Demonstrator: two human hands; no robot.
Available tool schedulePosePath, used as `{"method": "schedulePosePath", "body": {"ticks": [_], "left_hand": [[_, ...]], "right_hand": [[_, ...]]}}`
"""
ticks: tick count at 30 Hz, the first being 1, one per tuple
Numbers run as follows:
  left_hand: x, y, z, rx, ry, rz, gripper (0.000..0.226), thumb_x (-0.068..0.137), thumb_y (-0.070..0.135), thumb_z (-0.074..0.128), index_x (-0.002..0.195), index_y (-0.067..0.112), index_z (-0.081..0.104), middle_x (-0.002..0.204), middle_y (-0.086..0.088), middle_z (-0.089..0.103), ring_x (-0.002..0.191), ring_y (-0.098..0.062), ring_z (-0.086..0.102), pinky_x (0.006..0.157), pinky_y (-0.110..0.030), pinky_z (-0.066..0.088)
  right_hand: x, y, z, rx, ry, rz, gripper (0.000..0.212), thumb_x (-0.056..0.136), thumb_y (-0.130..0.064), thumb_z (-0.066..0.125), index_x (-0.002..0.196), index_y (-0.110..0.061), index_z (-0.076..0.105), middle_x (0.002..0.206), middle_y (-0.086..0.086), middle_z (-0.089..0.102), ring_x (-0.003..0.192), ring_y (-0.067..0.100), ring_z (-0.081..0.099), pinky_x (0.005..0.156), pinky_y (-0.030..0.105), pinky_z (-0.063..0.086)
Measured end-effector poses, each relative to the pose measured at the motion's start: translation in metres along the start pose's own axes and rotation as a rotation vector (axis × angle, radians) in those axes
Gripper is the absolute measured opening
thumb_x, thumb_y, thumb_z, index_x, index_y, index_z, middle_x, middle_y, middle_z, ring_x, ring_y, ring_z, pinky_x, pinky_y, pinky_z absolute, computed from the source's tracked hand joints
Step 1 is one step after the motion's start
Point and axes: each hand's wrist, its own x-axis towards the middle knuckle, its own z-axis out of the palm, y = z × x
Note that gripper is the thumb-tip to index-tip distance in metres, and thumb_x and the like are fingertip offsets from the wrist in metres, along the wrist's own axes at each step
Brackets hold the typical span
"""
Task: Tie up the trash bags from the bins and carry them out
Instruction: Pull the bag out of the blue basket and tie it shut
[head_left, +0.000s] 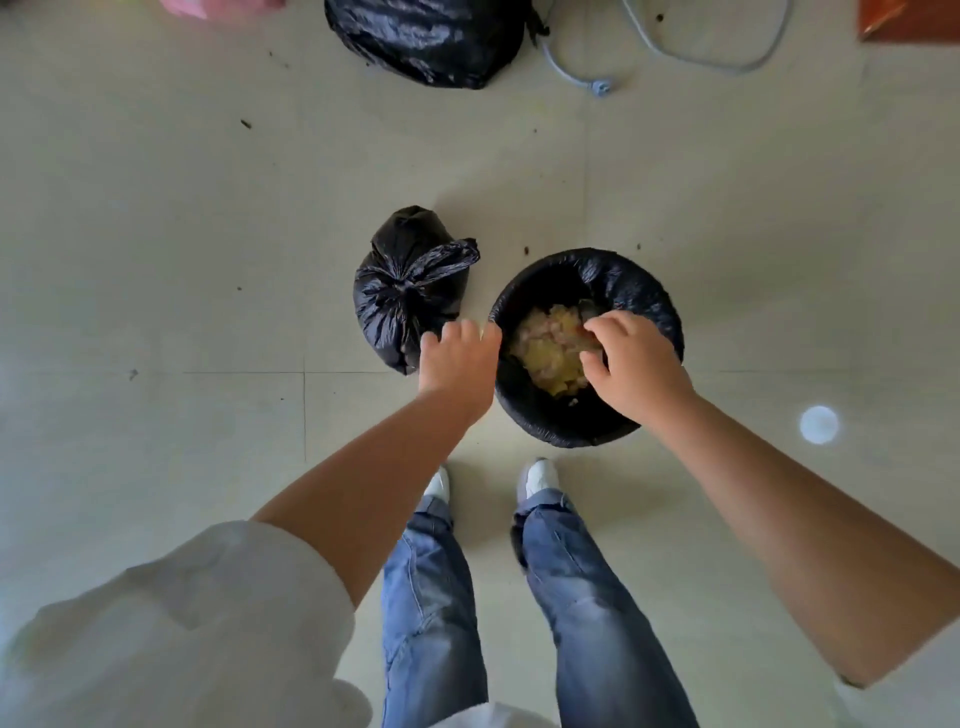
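Observation:
A round bin lined with a black trash bag stands on the floor in front of my feet, with yellowish waste inside. My left hand is at the bin's left rim with its fingers apart, and I see nothing in it. My right hand hovers over the right side of the bin with its fingers curled down toward the waste; whether it grips the liner is hidden. A small tied black bag lies on the floor just left of the bin, close to my left hand.
A larger full black bag lies at the far top of the tiled floor. A grey cable loops to its right. Something pink shows at the top left and an orange object at the top right. My shoes stand right behind the bin.

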Motion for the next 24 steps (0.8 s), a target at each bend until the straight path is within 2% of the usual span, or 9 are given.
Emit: {"method": "schedulePosePath", "body": {"ticks": [3, 6, 11, 15, 19, 24], "left_hand": [[-0.033, 0.032, -0.008, 0.007, -0.026, 0.062, 0.044, 0.083, 0.006, 0.050, 0.125, 0.012, 0.039, 0.120, -0.011, 0.049, 0.110, -0.029, 0.047, 0.088, -0.038, 0.038], [-0.056, 0.062, -0.006, -0.011, -0.022, 0.025, 0.043, 0.083, 0.005, 0.048, 0.125, 0.012, 0.040, 0.117, -0.010, 0.049, 0.107, -0.028, 0.047, 0.085, -0.036, 0.038], [-0.078, 0.115, 0.015, -0.047, -0.011, -0.175, 0.046, 0.086, 0.008, 0.045, 0.131, 0.016, 0.034, 0.120, -0.011, 0.050, 0.109, -0.028, 0.048, 0.086, -0.036, 0.040], [-0.090, 0.163, 0.052, -0.112, -0.008, -0.273, 0.038, 0.087, 0.010, 0.045, 0.124, 0.015, 0.038, 0.117, -0.011, 0.051, 0.107, -0.028, 0.049, 0.084, -0.036, 0.040], [-0.087, 0.196, 0.100, -0.145, -0.026, -0.296, 0.036, 0.088, 0.013, 0.044, 0.125, 0.015, 0.040, 0.121, -0.010, 0.051, 0.111, -0.028, 0.047, 0.085, -0.036, 0.040], [-0.063, 0.201, 0.181, -0.156, 0.027, -0.300, 0.037, 0.091, 0.017, 0.043, 0.128, 0.013, 0.041, 0.130, -0.009, 0.047, 0.119, -0.028, 0.042, 0.091, -0.037, 0.039]], "right_hand": [[-0.040, 0.028, -0.015, 0.037, -0.016, 0.079, 0.040, 0.090, -0.019, 0.049, 0.126, -0.003, 0.048, 0.128, 0.017, 0.052, 0.120, 0.034, 0.045, 0.094, 0.043, 0.042], [-0.066, 0.057, -0.016, 0.034, -0.050, 0.112, 0.039, 0.090, -0.019, 0.049, 0.126, -0.005, 0.048, 0.127, 0.016, 0.053, 0.118, 0.034, 0.045, 0.091, 0.042, 0.042], [-0.078, 0.107, -0.010, -0.121, -0.134, -0.088, 0.035, 0.090, -0.021, 0.047, 0.121, -0.005, 0.050, 0.122, 0.015, 0.056, 0.113, 0.033, 0.047, 0.088, 0.040, 0.043], [-0.079, 0.147, 0.002, -0.241, -0.098, -0.206, 0.033, 0.089, -0.022, 0.046, 0.117, -0.006, 0.053, 0.120, 0.014, 0.056, 0.112, 0.033, 0.047, 0.088, 0.038, 0.042], [-0.083, 0.168, 0.051, -0.335, -0.130, -0.283, 0.031, 0.090, -0.022, 0.044, 0.116, -0.007, 0.052, 0.118, 0.013, 0.055, 0.112, 0.031, 0.046, 0.088, 0.037, 0.040], [-0.065, 0.180, 0.143, -0.403, -0.128, -0.371, 0.035, 0.090, -0.025, 0.047, 0.121, -0.009, 0.049, 0.124, 0.009, 0.052, 0.119, 0.029, 0.042, 0.096, 0.039, 0.035]]}}
